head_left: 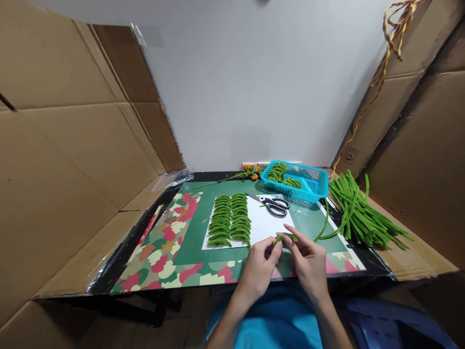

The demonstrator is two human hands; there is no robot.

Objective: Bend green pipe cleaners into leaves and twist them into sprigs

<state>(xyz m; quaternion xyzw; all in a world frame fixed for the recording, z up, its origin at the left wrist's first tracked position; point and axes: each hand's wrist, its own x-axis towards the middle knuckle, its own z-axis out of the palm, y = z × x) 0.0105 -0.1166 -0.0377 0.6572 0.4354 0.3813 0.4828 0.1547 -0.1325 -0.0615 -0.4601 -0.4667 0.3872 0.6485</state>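
Green, fuzzy, one curved strip (279, 238): pinched by my left hand (259, 261) and right hand (310, 258), fingertips closed, at the white sheet's (267, 228) four o'clock corner. Thence: ten o'clock, two columns of fuzzy arcs (240, 218); twelve, one steel scissors (268, 200); two, straight stems (358, 213), uncountable.

Both bare forearms (238, 305) angle inward, below the scissors (266, 200). Nearer the body than the scissors, the left hand (259, 261) pinches thumb against fingers; the right hand (309, 258), just beside it, pinches too.
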